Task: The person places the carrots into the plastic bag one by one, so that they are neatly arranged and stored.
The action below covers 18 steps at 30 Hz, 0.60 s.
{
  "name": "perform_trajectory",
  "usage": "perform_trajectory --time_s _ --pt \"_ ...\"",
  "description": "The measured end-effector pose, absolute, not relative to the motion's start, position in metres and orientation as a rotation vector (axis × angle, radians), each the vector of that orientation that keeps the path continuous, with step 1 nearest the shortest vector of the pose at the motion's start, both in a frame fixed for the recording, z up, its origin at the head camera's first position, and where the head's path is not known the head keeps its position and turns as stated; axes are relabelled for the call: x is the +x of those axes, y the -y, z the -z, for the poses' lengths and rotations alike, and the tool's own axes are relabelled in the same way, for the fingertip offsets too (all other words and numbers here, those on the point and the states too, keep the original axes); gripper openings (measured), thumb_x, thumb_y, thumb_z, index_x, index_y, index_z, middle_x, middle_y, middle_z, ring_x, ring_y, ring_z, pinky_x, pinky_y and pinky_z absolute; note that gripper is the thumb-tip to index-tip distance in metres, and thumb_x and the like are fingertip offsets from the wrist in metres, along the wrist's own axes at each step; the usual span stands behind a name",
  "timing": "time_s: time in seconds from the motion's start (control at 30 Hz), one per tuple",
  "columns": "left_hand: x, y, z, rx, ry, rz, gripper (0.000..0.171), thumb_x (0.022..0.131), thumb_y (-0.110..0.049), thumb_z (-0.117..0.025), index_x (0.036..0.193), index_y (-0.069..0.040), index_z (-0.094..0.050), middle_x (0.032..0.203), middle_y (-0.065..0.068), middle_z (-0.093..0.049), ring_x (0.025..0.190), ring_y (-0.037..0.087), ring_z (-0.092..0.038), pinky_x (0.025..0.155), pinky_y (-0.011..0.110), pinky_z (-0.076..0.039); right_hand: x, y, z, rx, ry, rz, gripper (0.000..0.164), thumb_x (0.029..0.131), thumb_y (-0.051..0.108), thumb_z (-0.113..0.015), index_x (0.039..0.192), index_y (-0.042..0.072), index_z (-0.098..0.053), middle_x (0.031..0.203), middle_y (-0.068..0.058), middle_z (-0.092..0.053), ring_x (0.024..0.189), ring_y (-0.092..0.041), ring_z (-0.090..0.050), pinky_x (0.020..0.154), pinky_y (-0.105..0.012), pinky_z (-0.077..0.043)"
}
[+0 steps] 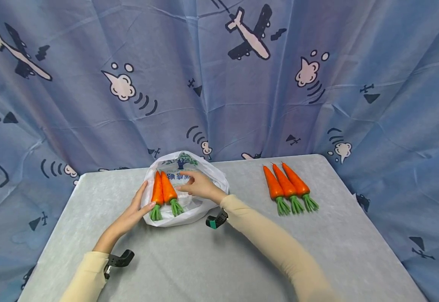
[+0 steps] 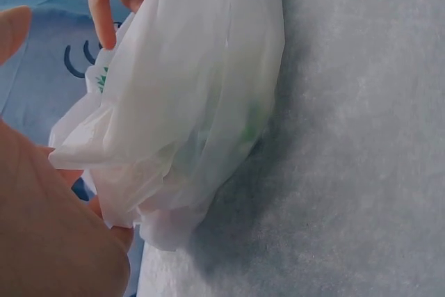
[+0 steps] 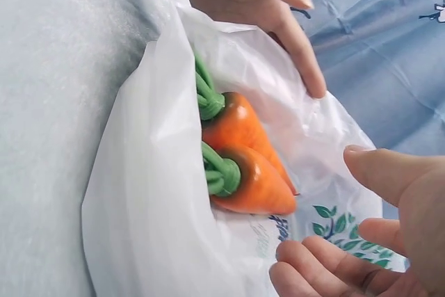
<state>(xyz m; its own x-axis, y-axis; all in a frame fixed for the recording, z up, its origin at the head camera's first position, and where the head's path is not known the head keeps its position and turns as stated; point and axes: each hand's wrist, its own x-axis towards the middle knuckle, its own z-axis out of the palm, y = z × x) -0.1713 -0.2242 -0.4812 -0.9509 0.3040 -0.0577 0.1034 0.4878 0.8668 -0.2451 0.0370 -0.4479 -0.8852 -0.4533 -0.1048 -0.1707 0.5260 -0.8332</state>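
A white plastic bag [image 1: 204, 209] with a printed green tree lies on the table with its mouth spread. Two orange carrots with green tops, a left carrot [image 1: 158, 188] and a right carrot [image 1: 168, 189], rest side by side inside it. My left hand [image 1: 130, 216] touches the bag's left side, its fingers extended and its thumb near the carrot tops. Above the bag's mouth, to the right of the carrots, hovers my right hand [image 1: 201, 186], with nothing between thumb and fingers. In the left wrist view, the bag [image 2: 201, 88] hides part of the left fingers.
Three more carrots [image 1: 288, 184] lie in a row on the right of the grey-covered table [image 1: 242, 251]. Behind the table hangs a blue curtain [image 1: 219, 84] printed with planes. Each wrist wears a black strap with a camera.
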Motion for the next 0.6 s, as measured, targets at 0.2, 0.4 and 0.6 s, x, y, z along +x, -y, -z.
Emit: perform_trajectory --time_s 0.2,0.4,0.6 --pt "-0.171 0.223 0.478 0.36 -2.53 -1.45 0.083 0.101 -0.032 -0.051 0.16 -0.024 0.007 0.167 0.019 0.01 0.151 0.049 0.006 0.112 0.078 -0.004 -0.24 -0.059 0.442 -0.505 -2.477 1.298 0.065 0.089 0.033 -0.073 0.147 0.018 -0.048 0.095 -0.01 -0.067 0.089 -0.035 -0.07 0.067 -0.024 -0.055" --pt "-0.17 0.222 0.475 0.372 -2.528 -1.462 0.084 0.1 -0.028 -0.052 0.16 -0.022 0.007 0.166 0.021 0.011 0.151 0.051 0.005 0.111 0.079 -0.005 -0.232 -0.082 0.437 -0.485 -2.484 1.326 0.064 0.089 0.032 -0.073 0.147 0.021 -0.049 0.096 -0.009 -0.068 0.088 -0.033 -0.07 0.07 -0.026 -0.057" --pt "-0.17 0.222 0.474 0.359 -2.522 -1.456 0.084 0.1 -0.029 -0.051 0.16 -0.021 0.008 0.166 0.021 0.011 0.151 0.051 0.005 0.111 0.08 -0.005 -0.226 -0.105 0.434 -0.463 -2.494 1.38 0.064 0.088 0.03 -0.073 0.147 0.02 -0.049 0.096 -0.007 -0.07 0.082 -0.022 -0.068 0.074 -0.031 -0.059"
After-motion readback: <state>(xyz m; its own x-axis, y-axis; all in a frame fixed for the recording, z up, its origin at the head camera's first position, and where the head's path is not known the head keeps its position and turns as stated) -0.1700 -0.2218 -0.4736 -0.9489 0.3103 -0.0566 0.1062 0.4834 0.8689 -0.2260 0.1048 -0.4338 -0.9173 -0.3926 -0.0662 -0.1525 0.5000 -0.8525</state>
